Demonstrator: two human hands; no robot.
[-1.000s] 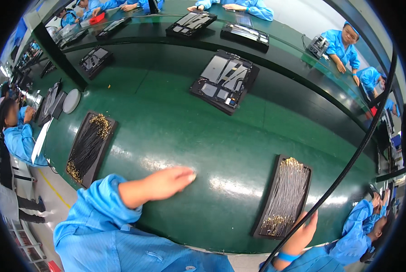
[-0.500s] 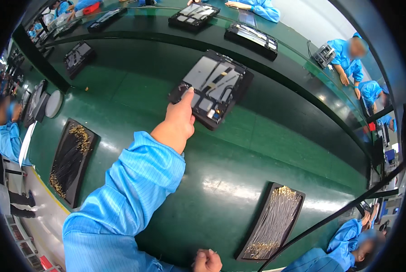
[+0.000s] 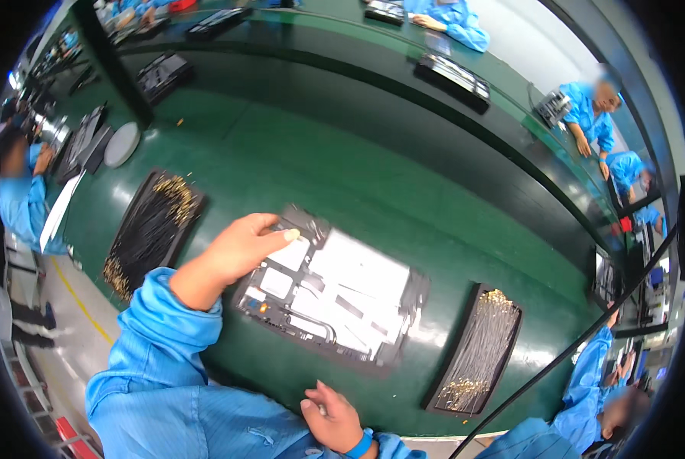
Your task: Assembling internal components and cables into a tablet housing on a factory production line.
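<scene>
My left hand (image 3: 234, 251) grips the left corner of an opened tablet-like device (image 3: 362, 268), thumb on top and the other fingers at its edge. A pale yellow cover shows on the thumb tip. The device lies face up in a black tray, showing silver panels, black ribbon cables and small circuit parts; its right side is smeared by motion. Just below it, apart from it, is my right hand (image 3: 335, 421), wearing a blue wristband. Its fingers are curled together, and something small and pale seems to sit between them, too small to name.
Left of the device stands a black tray (image 3: 183, 243) of thin black cables with gold ends. To its right is a dark tray (image 3: 437, 394) of grey cables, also gold-tipped. Beyond runs a dark conveyor (image 3: 342, 126) bearing similar devices. Co-workers in blue sit around; a black cable (image 3: 541, 367) crosses the lower right.
My left hand has brought the device nearer from the conveyor side and turned it round. My right hand has come further into view from the lower edge. The whole view has shifted.
</scene>
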